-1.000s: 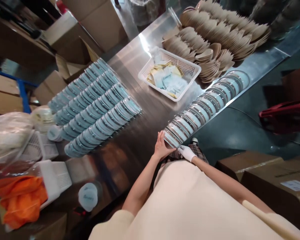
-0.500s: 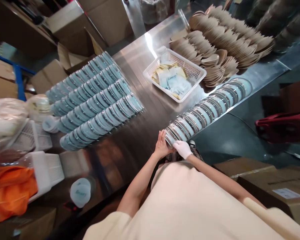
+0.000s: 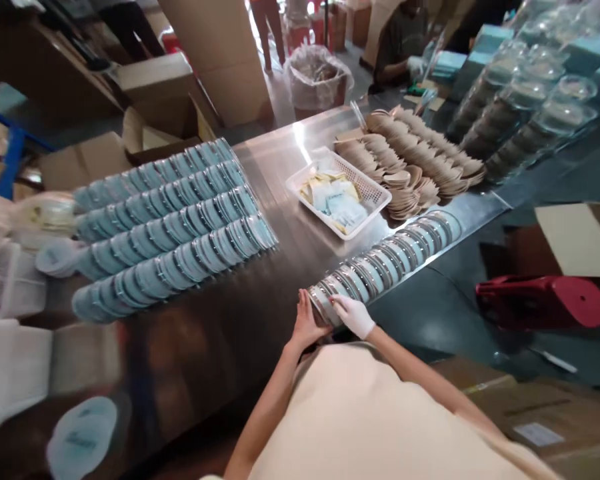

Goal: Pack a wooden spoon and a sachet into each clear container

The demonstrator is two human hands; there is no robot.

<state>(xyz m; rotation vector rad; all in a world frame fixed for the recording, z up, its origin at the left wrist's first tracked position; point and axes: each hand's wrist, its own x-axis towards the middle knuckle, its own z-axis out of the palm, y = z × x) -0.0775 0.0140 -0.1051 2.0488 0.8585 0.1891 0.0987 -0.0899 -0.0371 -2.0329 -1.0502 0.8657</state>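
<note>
A long row of round lidded containers [image 3: 390, 260] lies on its side along the right edge of the steel table [image 3: 260, 293]. My bare left hand [image 3: 305, 323] presses flat against the near end of that row. My right hand [image 3: 353, 315], in a white glove, rests over the top of the same end and grips the nearest containers. Both hands are closed around the end of the row, close to my body.
Several rows of blue-lidded containers [image 3: 165, 227] lie at the left. A white basket of sachets [image 3: 337, 193] and fanned brown spoons [image 3: 410, 167] sit farther back. A red object [image 3: 545, 303] and cardboard boxes [image 3: 555, 427] stand at the right; people work in the distance.
My head has lifted, so more of the far room shows. My gloved right hand has climbed from below the row's end onto its top; the left hand stays pressed there.
</note>
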